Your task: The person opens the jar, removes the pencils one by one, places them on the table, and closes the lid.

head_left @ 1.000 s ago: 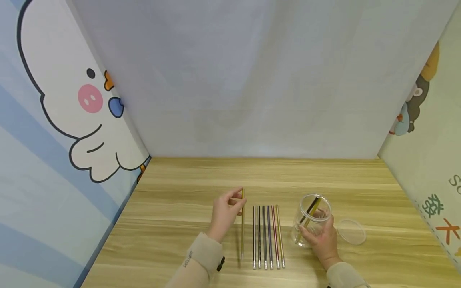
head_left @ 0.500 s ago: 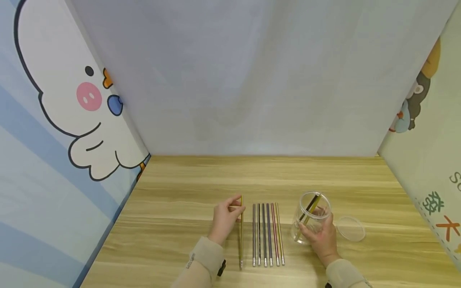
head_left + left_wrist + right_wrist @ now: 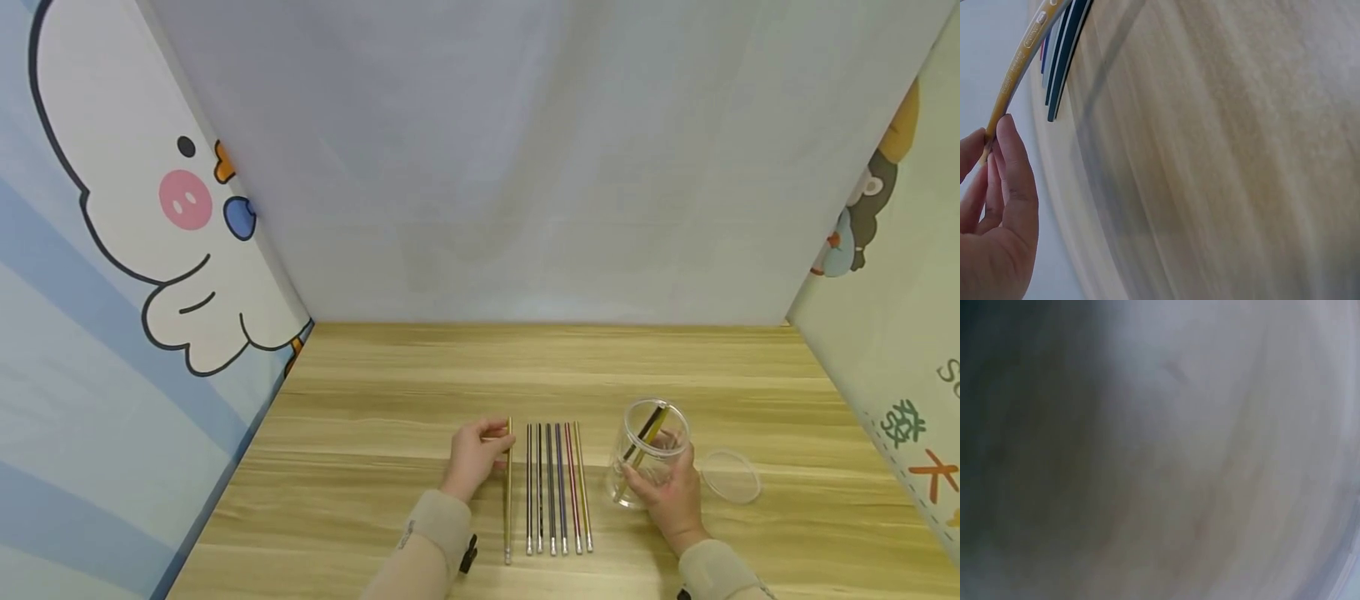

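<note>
Pinching yellow pencil (image 3: 508,492) near far end with left hand (image 3: 472,454), just left of six pencils (image 3: 551,492) laid in a row. Probably light and stiff, apt to roll; best pinched mid-barrel for balance. Glossy lettered barrel (image 3: 1010,78), silvery near end. Holding clear jar (image 3: 657,457) in curled right hand (image 3: 675,504), at least two pencils (image 3: 642,437) slanting inside. Smooth, cylindrical, seemingly rigid plastic, likely slippery. Streaky wood-grain table (image 3: 390,375).

Wood-grain counter (image 3: 352,392), cartoons both sides

Back wall (image 3: 525,167): plain grey-white, faint folds. Left panel (image 3: 90,367): blue stripes, big white cartoon (image 3: 112,150), black outline, pink oval (image 3: 185,200) with two pale spots. Right panel (image 3: 855,358): pale, small dark-haired figure (image 3: 873,200) at far edge, green Chinese character (image 3: 902,423), orange one (image 3: 933,475) beside it.
</note>
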Action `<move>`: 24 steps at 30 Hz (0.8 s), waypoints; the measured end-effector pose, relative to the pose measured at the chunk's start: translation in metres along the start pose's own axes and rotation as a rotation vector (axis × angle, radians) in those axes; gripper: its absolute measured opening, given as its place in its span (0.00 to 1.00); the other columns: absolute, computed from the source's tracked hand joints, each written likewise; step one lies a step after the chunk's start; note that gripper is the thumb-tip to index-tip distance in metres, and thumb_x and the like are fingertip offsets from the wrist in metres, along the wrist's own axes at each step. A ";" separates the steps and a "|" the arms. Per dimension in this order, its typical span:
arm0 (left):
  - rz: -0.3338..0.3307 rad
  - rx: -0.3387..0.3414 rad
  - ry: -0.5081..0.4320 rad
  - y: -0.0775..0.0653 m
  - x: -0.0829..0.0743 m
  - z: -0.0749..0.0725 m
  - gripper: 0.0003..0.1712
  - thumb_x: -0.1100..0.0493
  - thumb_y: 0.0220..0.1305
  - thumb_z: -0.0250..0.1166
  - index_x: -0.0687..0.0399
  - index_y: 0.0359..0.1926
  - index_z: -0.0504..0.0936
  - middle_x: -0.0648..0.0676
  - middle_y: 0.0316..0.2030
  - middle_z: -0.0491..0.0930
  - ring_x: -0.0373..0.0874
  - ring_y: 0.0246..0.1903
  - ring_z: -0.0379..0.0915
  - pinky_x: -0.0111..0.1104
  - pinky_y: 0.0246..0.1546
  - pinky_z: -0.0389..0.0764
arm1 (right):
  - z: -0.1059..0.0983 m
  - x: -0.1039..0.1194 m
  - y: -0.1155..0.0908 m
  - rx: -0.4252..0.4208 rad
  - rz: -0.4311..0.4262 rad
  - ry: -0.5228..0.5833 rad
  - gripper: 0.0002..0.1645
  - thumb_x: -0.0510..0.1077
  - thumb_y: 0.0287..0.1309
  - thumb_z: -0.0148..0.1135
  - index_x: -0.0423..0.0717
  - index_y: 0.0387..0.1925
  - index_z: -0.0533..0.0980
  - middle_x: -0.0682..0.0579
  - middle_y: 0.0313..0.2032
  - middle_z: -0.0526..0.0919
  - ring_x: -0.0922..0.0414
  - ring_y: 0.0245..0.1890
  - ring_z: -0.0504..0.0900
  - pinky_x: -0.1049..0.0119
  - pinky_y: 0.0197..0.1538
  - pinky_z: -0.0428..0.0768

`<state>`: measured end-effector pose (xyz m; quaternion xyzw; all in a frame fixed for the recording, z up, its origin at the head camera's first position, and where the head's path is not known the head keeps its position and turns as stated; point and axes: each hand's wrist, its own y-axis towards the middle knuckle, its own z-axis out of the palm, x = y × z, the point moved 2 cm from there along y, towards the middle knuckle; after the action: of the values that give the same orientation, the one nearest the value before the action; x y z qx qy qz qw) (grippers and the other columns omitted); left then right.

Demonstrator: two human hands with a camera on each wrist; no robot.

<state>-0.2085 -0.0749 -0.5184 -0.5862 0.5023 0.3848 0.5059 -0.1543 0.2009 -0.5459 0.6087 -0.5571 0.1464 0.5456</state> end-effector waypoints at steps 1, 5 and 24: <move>-0.006 -0.003 0.000 0.001 0.000 0.001 0.20 0.67 0.62 0.67 0.67 0.56 0.79 0.62 0.46 0.82 0.44 0.35 0.81 0.36 0.33 0.89 | 0.000 0.000 0.000 -0.001 0.002 -0.004 0.43 0.32 0.39 0.71 0.29 0.57 0.59 0.27 0.49 0.79 0.86 0.50 0.65 0.93 0.56 0.61; -0.046 -0.003 -0.003 0.005 0.003 0.006 0.19 0.67 0.62 0.67 0.67 0.55 0.80 0.62 0.46 0.82 0.45 0.33 0.81 0.35 0.31 0.88 | -0.001 0.001 0.000 -0.003 0.013 -0.008 0.43 0.33 0.39 0.71 0.29 0.57 0.60 0.27 0.49 0.79 0.86 0.50 0.65 0.93 0.56 0.60; -0.123 0.006 0.019 0.021 0.014 0.017 0.16 0.68 0.62 0.67 0.68 0.52 0.82 0.61 0.42 0.85 0.42 0.33 0.82 0.32 0.29 0.88 | -0.003 0.008 0.001 0.003 0.033 -0.013 0.42 0.33 0.40 0.70 0.28 0.57 0.60 0.27 0.49 0.79 0.86 0.49 0.65 0.93 0.56 0.60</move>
<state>-0.2251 -0.0606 -0.5398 -0.6179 0.4713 0.3459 0.5258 -0.1509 0.1997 -0.5378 0.6012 -0.5705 0.1520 0.5386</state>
